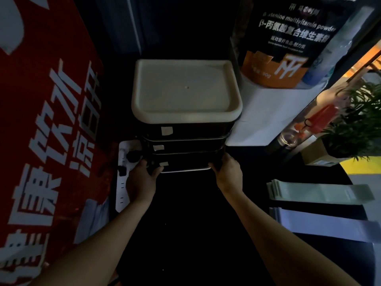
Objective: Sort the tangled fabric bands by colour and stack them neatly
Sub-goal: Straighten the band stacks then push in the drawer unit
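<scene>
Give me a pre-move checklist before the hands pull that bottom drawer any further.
1. Left hand has a grip on the left front corner of the lowest black drawer: ok.
2. Right hand has a grip on the right front corner of the same drawer: ok.
3. Dark floor in front of the drawer free of objects: cannot tell, too dark.
4. White power strip beside the left hand, plugs close to the wrist: not ok, snag risk.
5. Pale green fabric bands and pale lilac fabric bands lie stacked apart, to the right: ok.
6. Empty cream plastic tray seated level on top of the drawer unit: ok.
</scene>
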The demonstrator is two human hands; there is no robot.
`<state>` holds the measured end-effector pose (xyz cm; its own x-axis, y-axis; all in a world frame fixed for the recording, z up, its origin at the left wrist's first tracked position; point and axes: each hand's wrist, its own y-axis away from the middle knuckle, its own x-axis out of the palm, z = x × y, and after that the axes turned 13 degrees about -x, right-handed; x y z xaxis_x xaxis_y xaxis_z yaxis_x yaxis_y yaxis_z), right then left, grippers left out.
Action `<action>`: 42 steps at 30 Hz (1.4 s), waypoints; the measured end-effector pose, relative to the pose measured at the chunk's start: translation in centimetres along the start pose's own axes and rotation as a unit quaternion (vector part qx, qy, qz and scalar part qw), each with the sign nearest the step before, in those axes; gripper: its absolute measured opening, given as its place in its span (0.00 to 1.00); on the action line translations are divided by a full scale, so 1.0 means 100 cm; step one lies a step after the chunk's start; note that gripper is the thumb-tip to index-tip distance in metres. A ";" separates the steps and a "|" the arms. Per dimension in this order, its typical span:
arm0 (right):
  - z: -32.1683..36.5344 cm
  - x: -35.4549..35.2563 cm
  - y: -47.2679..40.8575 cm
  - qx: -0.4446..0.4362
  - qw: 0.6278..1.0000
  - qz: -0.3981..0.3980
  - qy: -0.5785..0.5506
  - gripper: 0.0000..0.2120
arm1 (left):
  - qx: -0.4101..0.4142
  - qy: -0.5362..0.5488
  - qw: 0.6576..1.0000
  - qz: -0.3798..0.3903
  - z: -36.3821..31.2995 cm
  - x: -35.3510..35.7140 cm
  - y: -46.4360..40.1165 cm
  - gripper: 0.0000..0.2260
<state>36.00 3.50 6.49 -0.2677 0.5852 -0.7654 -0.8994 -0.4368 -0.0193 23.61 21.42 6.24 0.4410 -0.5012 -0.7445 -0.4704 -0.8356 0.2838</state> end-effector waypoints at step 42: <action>-0.045 -0.050 0.131 0.064 0.995 0.026 0.071 0.20 | 0.020 -0.107 0.964 0.243 0.013 0.031 0.122 0.19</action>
<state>27.15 -8.28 7.17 -0.2718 0.4582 -0.8463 -0.9249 -0.3673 0.0982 18.23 9.94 6.63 -0.0052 -0.7698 -0.6382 -0.6127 -0.5019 0.6104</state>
